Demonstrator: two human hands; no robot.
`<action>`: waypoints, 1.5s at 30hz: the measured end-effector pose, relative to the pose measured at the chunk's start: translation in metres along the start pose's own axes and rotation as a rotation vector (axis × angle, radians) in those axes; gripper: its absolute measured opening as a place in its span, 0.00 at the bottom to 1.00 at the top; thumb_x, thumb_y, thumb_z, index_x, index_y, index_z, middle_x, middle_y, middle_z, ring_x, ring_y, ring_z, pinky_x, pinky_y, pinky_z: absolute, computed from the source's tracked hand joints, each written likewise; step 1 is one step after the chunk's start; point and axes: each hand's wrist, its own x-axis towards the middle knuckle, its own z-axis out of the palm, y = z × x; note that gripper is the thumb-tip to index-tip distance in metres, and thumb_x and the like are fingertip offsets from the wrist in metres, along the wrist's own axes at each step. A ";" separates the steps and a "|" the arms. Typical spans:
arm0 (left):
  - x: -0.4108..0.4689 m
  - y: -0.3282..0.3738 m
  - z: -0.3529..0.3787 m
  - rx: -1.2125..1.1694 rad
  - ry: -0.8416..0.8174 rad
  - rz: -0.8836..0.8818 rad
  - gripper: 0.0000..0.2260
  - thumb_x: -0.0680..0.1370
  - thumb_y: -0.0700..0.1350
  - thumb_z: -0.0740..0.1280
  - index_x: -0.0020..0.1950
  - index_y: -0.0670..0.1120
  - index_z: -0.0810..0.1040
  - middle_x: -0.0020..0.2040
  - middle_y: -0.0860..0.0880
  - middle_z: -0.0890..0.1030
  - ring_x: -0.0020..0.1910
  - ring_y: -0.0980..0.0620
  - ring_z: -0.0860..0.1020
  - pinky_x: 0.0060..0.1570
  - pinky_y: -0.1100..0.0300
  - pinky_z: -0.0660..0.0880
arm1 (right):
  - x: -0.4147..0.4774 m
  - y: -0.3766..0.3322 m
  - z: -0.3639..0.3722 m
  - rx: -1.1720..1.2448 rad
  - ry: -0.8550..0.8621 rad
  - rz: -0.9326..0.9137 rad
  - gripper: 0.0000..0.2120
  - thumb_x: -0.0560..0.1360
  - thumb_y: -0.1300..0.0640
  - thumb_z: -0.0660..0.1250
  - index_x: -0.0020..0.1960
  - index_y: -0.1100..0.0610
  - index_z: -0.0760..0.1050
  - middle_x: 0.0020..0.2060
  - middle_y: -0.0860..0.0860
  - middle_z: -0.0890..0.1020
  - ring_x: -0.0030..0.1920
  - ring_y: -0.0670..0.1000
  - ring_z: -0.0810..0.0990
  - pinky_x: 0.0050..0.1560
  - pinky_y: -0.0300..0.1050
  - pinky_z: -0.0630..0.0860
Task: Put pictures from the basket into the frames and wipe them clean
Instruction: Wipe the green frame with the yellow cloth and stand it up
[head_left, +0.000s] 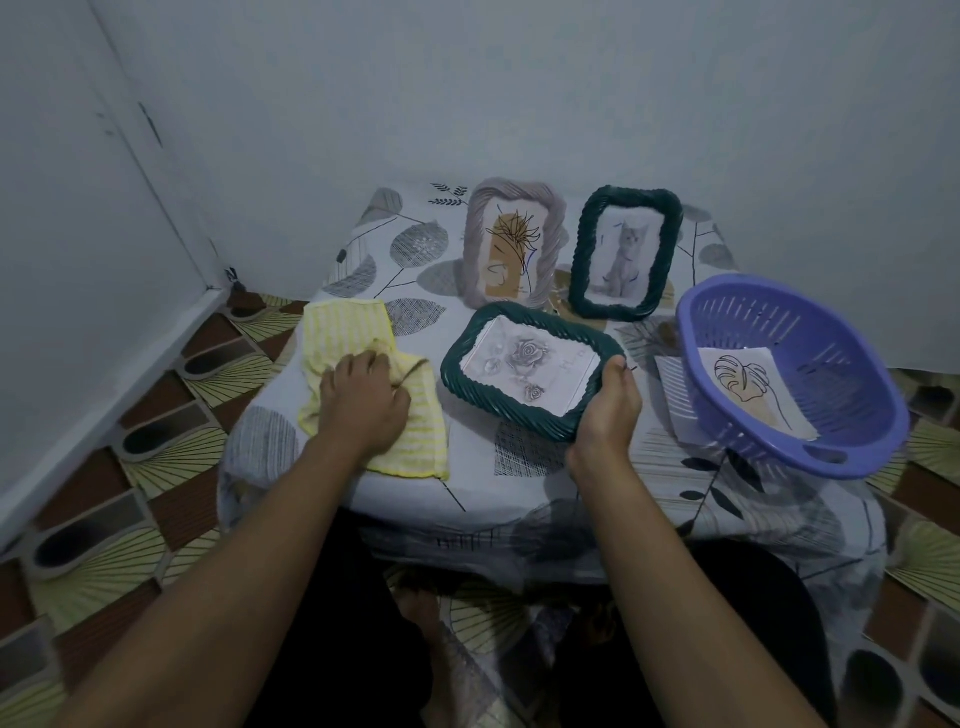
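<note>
On the table, right hand (605, 410) grips green frame (530, 371); left hand (363, 405) seemingly grasps cloth (337, 332).

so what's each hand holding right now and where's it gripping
The right hand holds the dark green frame with the rose picture by its near right corner. The left hand rests on the yellow cloth, fingers bunching its middle.

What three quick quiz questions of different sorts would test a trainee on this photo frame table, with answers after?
1. True or false: the left hand rests on the yellow cloth.
2. Which picture is in the frame held by the right hand: A cat, B rose, C leaf?
3. How many frames stand upright at the back?

Key: 1 true. 2 B. 3 two, the grey frame and the green cat frame. The leaf picture lies in the purple basket.
</note>
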 end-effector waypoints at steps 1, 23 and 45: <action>-0.001 0.003 -0.001 -0.013 0.025 -0.012 0.25 0.80 0.52 0.60 0.74 0.42 0.66 0.75 0.42 0.66 0.75 0.40 0.59 0.74 0.39 0.53 | 0.000 0.001 0.000 -0.005 -0.003 -0.001 0.15 0.85 0.51 0.56 0.61 0.55 0.78 0.55 0.54 0.84 0.56 0.56 0.83 0.60 0.60 0.79; -0.021 0.071 -0.037 -0.455 0.165 0.552 0.09 0.77 0.45 0.67 0.55 0.45 0.81 0.40 0.47 0.84 0.39 0.43 0.81 0.39 0.61 0.71 | 0.025 -0.032 -0.038 -0.135 -0.203 0.281 0.25 0.84 0.40 0.51 0.73 0.54 0.66 0.66 0.54 0.74 0.65 0.61 0.75 0.50 0.57 0.80; -0.039 0.080 -0.009 -1.228 -0.217 -0.112 0.21 0.74 0.42 0.76 0.63 0.44 0.71 0.58 0.47 0.80 0.59 0.44 0.80 0.57 0.49 0.79 | 0.010 0.004 -0.030 -0.210 -0.438 0.093 0.19 0.82 0.67 0.61 0.71 0.57 0.68 0.52 0.55 0.84 0.50 0.52 0.84 0.46 0.47 0.84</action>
